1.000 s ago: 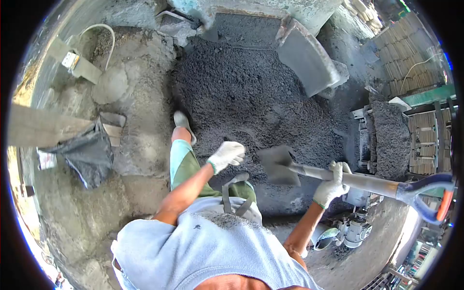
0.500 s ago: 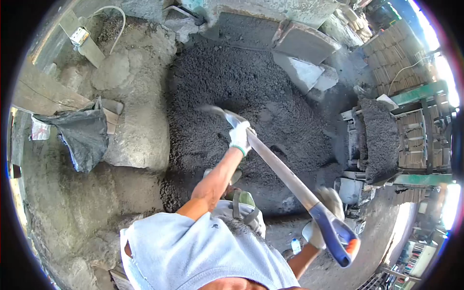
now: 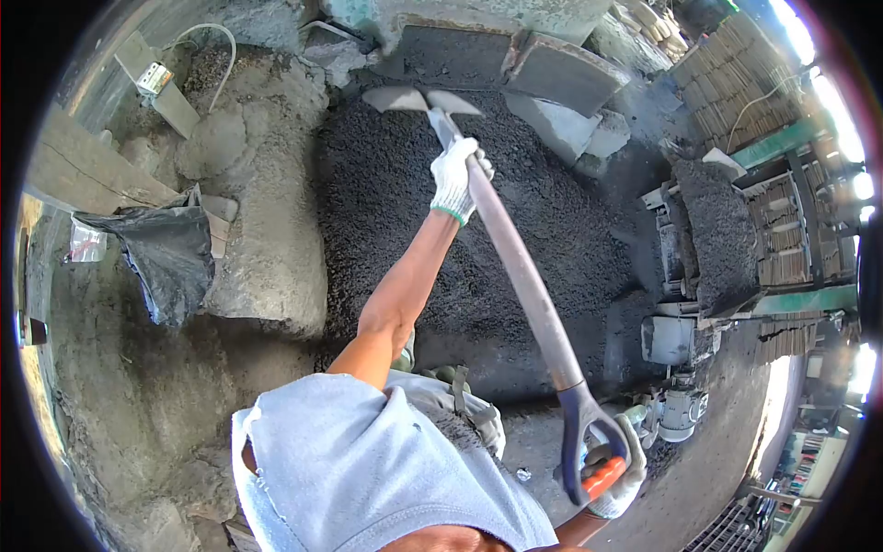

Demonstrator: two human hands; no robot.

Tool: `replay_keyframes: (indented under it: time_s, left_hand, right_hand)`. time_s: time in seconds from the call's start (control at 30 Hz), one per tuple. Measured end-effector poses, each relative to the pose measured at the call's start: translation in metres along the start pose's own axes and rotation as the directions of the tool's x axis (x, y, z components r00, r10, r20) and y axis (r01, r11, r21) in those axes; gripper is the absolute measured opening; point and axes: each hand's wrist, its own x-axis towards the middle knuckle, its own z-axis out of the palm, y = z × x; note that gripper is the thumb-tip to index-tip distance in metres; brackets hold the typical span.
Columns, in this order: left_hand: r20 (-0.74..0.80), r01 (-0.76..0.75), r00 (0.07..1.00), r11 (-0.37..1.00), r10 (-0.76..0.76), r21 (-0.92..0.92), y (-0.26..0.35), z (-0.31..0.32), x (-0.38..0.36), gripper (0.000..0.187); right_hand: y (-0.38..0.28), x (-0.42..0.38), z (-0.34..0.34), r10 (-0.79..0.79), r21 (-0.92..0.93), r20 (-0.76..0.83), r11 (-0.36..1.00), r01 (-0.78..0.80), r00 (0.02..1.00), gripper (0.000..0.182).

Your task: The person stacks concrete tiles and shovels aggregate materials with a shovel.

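Observation:
A long-handled shovel (image 3: pixel 526 267) stretches from lower right to upper centre. My left hand (image 3: pixel 457 179), in a white glove, is wrapped round its shaft just below the metal blade (image 3: pixel 397 98). At the other end, my right hand (image 3: pixel 618 474), gloved too, grips the blue D-shaped handle by its orange bar. The blade is over the far part of a heap of dark, grainy material (image 3: pixel 405 175).
A grey ledge (image 3: pixel 271 248) with a dark plastic sheet (image 3: pixel 170 258) lies left. Slabs (image 3: pixel 566 78) stand behind the heap. At right are a machine loaded with dark material (image 3: pixel 717 235), a motor (image 3: pixel 681 409) and green beams (image 3: pixel 805 302).
The shovel blade has moved away from me to the heap's far side, and my left hand went forward with it. The handle end and my right hand have shifted left and down.

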Motion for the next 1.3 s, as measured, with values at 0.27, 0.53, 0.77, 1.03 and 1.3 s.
replay_keyframes:
  time_s: [0.27, 0.53, 0.77, 1.03, 1.3]
  left_hand:
    - [0.112, 0.240, 0.950, 0.909, -0.292, 0.341, -0.071, 0.033, -0.092, 0.022]
    - [-0.125, 0.353, 0.934, 0.807, -0.335, 0.473, -0.091, 0.031, -0.089, 0.042]
    - [-0.089, 0.250, 0.960, 0.674, -0.264, 0.695, -0.039, 0.004, 0.273, 0.016]
    - [-0.189, 0.273, 0.962, 0.653, -0.197, 0.707, -0.097, -0.055, 0.215, 0.019]
    - [-0.102, 0.179, 0.983, 0.700, -0.151, 0.691, -0.099, -0.010, 0.169, 0.025]
  right_hand:
    - [0.099, -0.004, -0.031, -0.015, 0.089, -0.447, 0.994, 0.062, 0.894, 0.062]
    - [0.210, -0.007, -0.045, 0.374, 0.439, -0.578, 0.892, -0.110, 0.725, 0.026]
    - [0.157, 0.188, 0.203, 0.419, 0.572, -0.196, 0.783, -0.244, 0.886, 0.018]
    - [0.207, 0.154, 0.173, 0.589, 0.662, -0.236, 0.679, -0.316, 0.773, 0.014]
    - [0.293, 0.183, 0.127, 0.524, 0.607, -0.251, 0.740, -0.290, 0.814, 0.024]
